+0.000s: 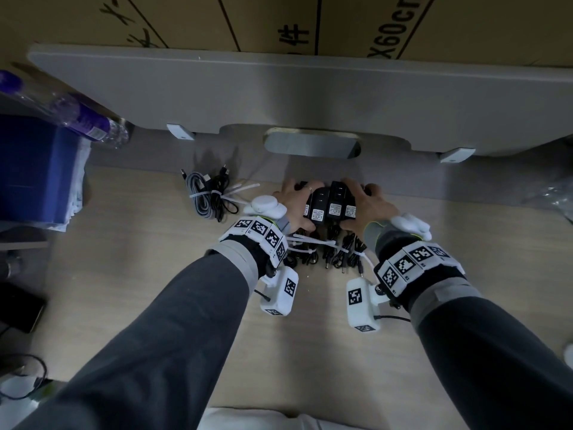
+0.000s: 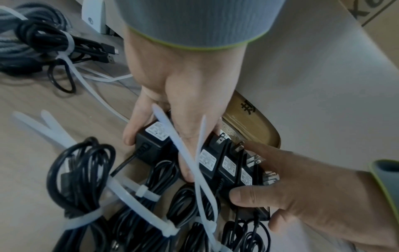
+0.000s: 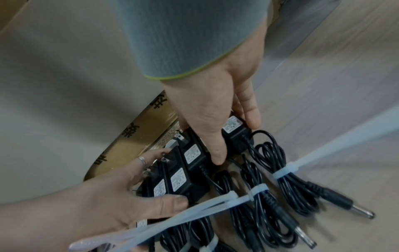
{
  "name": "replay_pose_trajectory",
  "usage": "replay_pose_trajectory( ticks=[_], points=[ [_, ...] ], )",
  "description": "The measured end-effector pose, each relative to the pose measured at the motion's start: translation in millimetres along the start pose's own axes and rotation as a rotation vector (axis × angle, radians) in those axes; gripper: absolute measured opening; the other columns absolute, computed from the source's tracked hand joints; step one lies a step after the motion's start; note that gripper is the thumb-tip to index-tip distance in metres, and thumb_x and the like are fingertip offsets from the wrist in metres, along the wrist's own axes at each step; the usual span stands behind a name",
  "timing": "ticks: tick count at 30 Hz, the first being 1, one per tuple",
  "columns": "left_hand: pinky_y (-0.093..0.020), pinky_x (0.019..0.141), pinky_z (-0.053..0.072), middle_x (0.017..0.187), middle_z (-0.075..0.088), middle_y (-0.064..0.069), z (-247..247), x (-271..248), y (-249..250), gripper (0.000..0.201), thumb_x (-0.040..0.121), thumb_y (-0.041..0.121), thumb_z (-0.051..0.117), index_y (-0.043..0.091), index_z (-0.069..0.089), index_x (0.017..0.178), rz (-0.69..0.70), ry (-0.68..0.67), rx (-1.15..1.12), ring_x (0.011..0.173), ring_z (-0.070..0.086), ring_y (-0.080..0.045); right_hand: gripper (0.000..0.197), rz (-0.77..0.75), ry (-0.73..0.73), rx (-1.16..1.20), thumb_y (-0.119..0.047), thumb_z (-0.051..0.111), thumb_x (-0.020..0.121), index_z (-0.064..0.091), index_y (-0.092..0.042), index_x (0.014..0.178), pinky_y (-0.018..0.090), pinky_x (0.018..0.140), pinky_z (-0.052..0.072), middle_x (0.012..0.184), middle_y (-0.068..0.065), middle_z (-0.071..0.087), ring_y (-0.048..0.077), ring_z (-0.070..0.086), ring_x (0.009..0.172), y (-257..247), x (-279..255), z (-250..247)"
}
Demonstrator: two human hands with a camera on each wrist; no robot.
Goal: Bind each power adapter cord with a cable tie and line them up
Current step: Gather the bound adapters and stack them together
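Several black power adapters (image 1: pixel 328 209) stand side by side in a row on the wooden table (image 1: pixel 155 259), prongs facing the back panel. Their coiled black cords (image 1: pixel 328 252), each bound by a white cable tie (image 1: pixel 313 243), lie toward me. My left hand (image 1: pixel 294 206) grips the leftmost adapter (image 2: pixel 151 136) between thumb and fingers. At the other end, my right hand (image 1: pixel 362 206) grips the rightmost adapter (image 3: pixel 235 129) the same way. The two hands bracket the row. Long tie tails (image 2: pixel 185 153) cross over the hands and cords.
A tied bundle of grey and black USB cables (image 1: pixel 210 197) lies left of the row. A grey panel (image 1: pixel 279 88) with a cutout stands right behind the adapters, with cardboard boxes (image 1: pixel 186 20) beyond. A blue box (image 1: pixel 37 166) and a bottle (image 1: pixel 77 116) sit at the left.
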State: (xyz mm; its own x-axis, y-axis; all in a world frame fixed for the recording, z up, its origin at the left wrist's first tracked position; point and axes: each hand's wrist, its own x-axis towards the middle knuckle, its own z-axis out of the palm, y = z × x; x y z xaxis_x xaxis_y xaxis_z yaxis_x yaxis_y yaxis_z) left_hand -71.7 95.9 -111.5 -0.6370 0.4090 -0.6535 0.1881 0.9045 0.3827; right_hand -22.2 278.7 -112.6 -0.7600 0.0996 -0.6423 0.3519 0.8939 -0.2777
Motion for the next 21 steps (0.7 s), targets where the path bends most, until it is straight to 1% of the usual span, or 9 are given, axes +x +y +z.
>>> replay_pose_trajectory(
  ticks=[4, 6, 8, 10, 13, 15, 16, 19, 21],
  points=[
    [-0.038, 0.089, 0.043, 0.146, 0.037, -0.014, -2, 1, -2, 0.095, 0.077, 0.031, 0.079, 0.042, 0.018, 0.149, -0.015, 0.007, -0.044, 0.128, 0.048, -0.035, 0.090, -0.025, 0.009, -0.005, -0.029, 0.077, 0.077, 0.018, -0.045, 0.144, 0.047, 0.089, 0.053, 0.140, 0.010, 0.038, 0.039, 0.062, 0.102, 3, -4, 4],
    [-0.039, 0.089, 0.042, 0.147, 0.035, -0.016, -5, 1, -1, 0.098, 0.078, 0.031, 0.079, 0.041, 0.014, 0.151, -0.006, -0.018, -0.045, 0.130, 0.045, -0.036, 0.092, -0.019, -0.011, -0.006, -0.028, 0.074, 0.080, 0.013, -0.047, 0.146, 0.048, 0.091, 0.053, 0.144, 0.010, 0.033, 0.039, 0.061, 0.103, 5, -5, 6],
    [-0.043, 0.092, 0.046, 0.153, 0.027, -0.018, -7, -4, 1, 0.107, 0.077, 0.032, 0.080, 0.042, 0.005, 0.152, -0.029, -0.019, -0.021, 0.131, 0.046, -0.038, 0.096, -0.004, 0.010, -0.005, -0.029, 0.072, 0.081, 0.005, -0.051, 0.146, 0.048, 0.090, 0.052, 0.150, 0.010, 0.027, 0.038, 0.061, 0.103, 5, -6, 8],
    [-0.047, 0.097, 0.044, 0.157, 0.020, -0.018, -7, -7, 2, 0.117, 0.073, 0.031, 0.082, 0.043, -0.003, 0.152, -0.087, -0.011, -0.053, 0.137, 0.037, -0.040, 0.100, 0.025, 0.058, -0.012, -0.035, 0.071, 0.081, 0.000, -0.050, 0.149, 0.046, 0.089, 0.052, 0.151, 0.011, 0.028, 0.038, 0.060, 0.108, 5, -7, 10],
    [-0.040, 0.107, 0.038, 0.149, 0.031, -0.014, -9, -10, 2, 0.105, 0.076, 0.013, 0.075, 0.032, 0.008, 0.154, -0.097, -0.032, -0.118, 0.140, 0.027, -0.034, 0.094, 0.037, 0.061, 0.015, -0.040, 0.072, 0.082, 0.008, -0.047, 0.151, 0.047, 0.098, 0.047, 0.156, 0.011, 0.025, 0.040, 0.055, 0.121, 1, -12, 11],
    [-0.024, 0.102, 0.033, 0.143, 0.039, -0.013, -10, -12, 0, 0.082, 0.085, 0.002, 0.064, 0.024, 0.022, 0.152, -0.072, 0.000, -0.143, 0.135, 0.034, -0.029, 0.087, 0.084, 0.103, 0.030, -0.035, 0.070, 0.084, 0.015, -0.049, 0.149, 0.050, 0.102, 0.044, 0.159, 0.008, 0.021, 0.039, 0.057, 0.120, -4, -14, 12],
    [-0.020, 0.098, 0.033, 0.140, 0.044, -0.012, -10, -11, -2, 0.072, 0.088, 0.001, 0.060, 0.021, 0.029, 0.149, -0.068, 0.030, -0.149, 0.131, 0.038, -0.029, 0.086, 0.103, 0.110, 0.021, -0.029, 0.069, 0.085, 0.015, -0.050, 0.148, 0.051, 0.102, 0.043, 0.160, 0.007, 0.019, 0.038, 0.057, 0.120, -5, -13, 15],
    [-0.032, 0.102, 0.040, 0.130, 0.052, -0.012, -11, -16, -4, 0.059, 0.086, 0.006, 0.062, 0.024, 0.044, 0.140, -0.116, 0.108, -0.177, 0.124, 0.045, -0.030, 0.098, 0.058, 0.057, -0.010, -0.013, 0.067, 0.085, 0.002, -0.053, 0.147, 0.050, 0.098, 0.050, 0.163, 0.004, 0.014, 0.038, 0.061, 0.114, 1, -13, 18],
    [-0.033, 0.103, 0.040, 0.132, 0.051, -0.013, -9, -16, -6, 0.061, 0.085, 0.008, 0.066, 0.024, 0.045, 0.140, -0.132, 0.112, -0.187, 0.125, 0.045, -0.030, 0.104, 0.049, 0.035, -0.015, -0.009, 0.065, 0.083, -0.005, -0.052, 0.147, 0.051, 0.095, 0.052, 0.163, 0.005, 0.013, 0.038, 0.060, 0.115, 5, -14, 18]
  ],
)
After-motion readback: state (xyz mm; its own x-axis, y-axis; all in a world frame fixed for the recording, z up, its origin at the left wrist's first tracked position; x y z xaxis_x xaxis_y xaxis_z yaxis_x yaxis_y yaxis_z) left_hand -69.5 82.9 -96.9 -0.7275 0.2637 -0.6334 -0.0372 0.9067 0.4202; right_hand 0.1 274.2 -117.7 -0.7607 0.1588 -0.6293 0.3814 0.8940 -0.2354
